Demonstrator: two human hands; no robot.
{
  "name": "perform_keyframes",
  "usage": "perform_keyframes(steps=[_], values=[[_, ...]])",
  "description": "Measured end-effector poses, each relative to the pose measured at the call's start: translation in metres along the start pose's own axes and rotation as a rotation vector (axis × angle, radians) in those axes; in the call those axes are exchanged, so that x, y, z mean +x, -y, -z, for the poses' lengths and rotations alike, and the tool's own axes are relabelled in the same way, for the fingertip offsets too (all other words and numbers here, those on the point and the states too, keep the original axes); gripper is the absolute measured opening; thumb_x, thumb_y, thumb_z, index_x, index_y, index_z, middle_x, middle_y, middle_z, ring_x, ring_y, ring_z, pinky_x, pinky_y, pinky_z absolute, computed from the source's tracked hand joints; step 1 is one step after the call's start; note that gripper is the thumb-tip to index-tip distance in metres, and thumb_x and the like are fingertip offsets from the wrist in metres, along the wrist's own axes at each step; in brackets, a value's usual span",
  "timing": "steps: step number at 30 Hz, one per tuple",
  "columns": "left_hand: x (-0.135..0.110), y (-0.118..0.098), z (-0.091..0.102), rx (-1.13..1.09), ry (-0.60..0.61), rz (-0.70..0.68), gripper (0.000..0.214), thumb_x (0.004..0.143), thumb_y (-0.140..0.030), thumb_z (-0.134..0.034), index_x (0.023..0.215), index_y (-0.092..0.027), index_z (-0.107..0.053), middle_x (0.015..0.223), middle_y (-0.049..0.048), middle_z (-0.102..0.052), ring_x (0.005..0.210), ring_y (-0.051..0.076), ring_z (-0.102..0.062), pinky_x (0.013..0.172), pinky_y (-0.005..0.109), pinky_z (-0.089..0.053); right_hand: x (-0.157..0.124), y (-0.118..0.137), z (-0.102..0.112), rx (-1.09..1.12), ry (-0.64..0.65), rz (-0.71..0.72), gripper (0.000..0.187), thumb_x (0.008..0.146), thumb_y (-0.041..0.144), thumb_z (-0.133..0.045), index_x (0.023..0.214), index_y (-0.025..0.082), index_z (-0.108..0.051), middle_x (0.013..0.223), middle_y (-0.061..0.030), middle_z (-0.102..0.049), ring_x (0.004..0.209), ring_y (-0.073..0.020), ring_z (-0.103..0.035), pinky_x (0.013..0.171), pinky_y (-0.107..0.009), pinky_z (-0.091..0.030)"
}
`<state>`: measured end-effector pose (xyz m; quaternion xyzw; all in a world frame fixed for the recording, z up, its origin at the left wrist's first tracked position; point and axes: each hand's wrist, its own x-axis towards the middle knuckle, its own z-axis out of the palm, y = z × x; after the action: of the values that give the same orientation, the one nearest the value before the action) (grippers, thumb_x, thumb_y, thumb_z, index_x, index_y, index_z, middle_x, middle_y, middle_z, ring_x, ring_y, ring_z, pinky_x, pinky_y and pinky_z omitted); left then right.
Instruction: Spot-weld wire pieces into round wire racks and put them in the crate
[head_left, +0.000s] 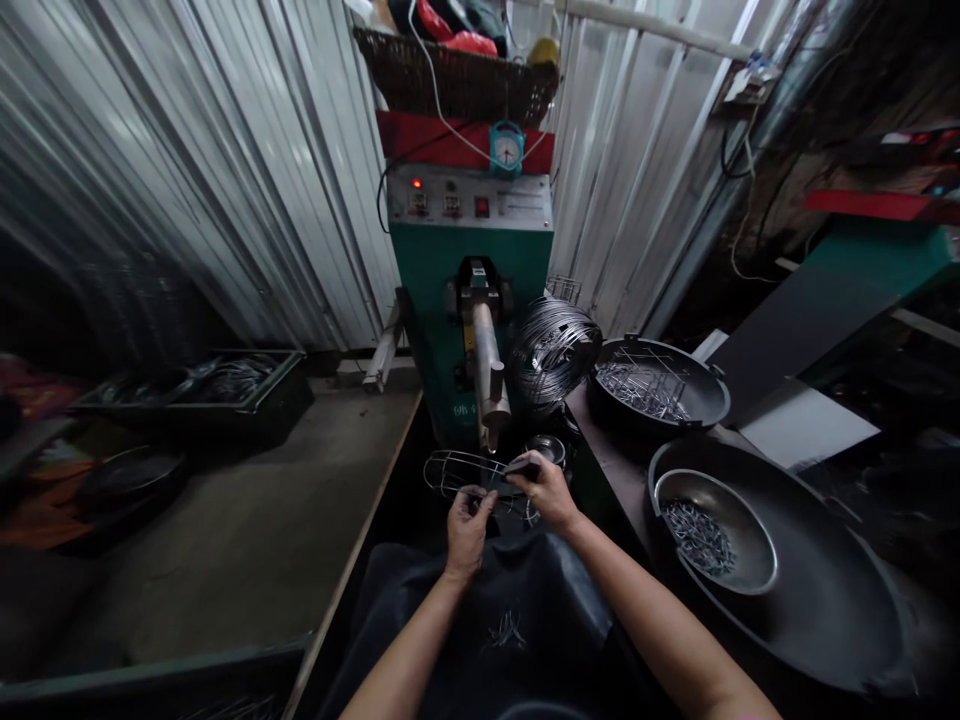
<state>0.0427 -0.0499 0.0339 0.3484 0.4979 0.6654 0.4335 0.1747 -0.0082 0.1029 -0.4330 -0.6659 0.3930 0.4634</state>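
Observation:
Just below the tip of the machine's metal arm [487, 360] is a round wire frame [429, 472] of thin bent wire. My left hand [466, 530] is closed at its near side, thumb and fingers pinched together on the wire. My right hand [551, 492] grips a dark flat piece [519, 465] that reaches over the right part of the frame; its exact kind is unclear. Both hands are close together, the right slightly higher. A few short wire bits [508, 630] lie on the dark apron [540, 580] over my lap.
A green machine [420, 270] with a lit red lamp stands ahead, a clock [507, 148] on it. To the right are a wire coil [555, 350], a pan of wire pieces [716, 400] and a bowl [757, 530] inside a large pan [832, 600]. A bin [277, 390] stands left.

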Motion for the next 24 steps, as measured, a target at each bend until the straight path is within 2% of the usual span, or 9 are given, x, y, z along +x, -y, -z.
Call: perform_keyframes(steps=[10,18,21,24], values=[[0.014,-0.007,-0.007,0.029,-0.033,-0.039,0.030,0.064,-0.040,-0.071,0.075,-0.017,-0.055,0.071,-0.0012,-0.053,0.065,0.011,-0.049,0.064,0.024,-0.040,0.015,0.003,-0.002,0.036,-0.016,0.022,0.018,0.070,0.035,-0.065,0.078,0.019,-0.061,0.075,-0.0018,-0.064,0.073,-0.0172,-0.059,0.069,-0.029,-0.047],[0.023,-0.018,-0.014,-0.088,-0.030,0.026,0.033,0.061,-0.042,-0.071,0.073,-0.017,-0.053,0.071,-0.0022,-0.054,0.068,0.011,-0.051,0.069,0.025,-0.040,0.033,0.004,-0.010,0.073,-0.038,0.021,0.015,0.067,0.032,-0.067,0.073,0.021,-0.060,0.075,-0.0016,-0.065,0.072,-0.0174,-0.061,0.069,-0.029,-0.049],[0.019,-0.016,-0.014,-0.005,-0.013,0.019,0.031,0.065,-0.042,-0.069,0.077,-0.017,-0.055,0.075,-0.0006,-0.056,0.071,0.012,-0.053,0.070,0.026,-0.040,0.030,0.002,-0.008,0.104,-0.050,0.011,0.015,0.067,0.031,-0.068,0.074,0.021,-0.061,0.076,-0.0019,-0.065,0.073,-0.0174,-0.061,0.071,-0.030,-0.049],[0.013,-0.010,-0.014,0.067,0.018,-0.008,0.031,0.066,-0.039,-0.070,0.083,-0.018,-0.055,0.080,0.0005,-0.058,0.076,0.013,-0.054,0.074,0.027,-0.041,0.017,-0.006,0.006,0.115,-0.102,-0.025,0.017,0.066,0.032,-0.069,0.076,0.019,-0.062,0.078,-0.0028,-0.065,0.078,-0.0182,-0.061,0.076,-0.032,-0.048]])
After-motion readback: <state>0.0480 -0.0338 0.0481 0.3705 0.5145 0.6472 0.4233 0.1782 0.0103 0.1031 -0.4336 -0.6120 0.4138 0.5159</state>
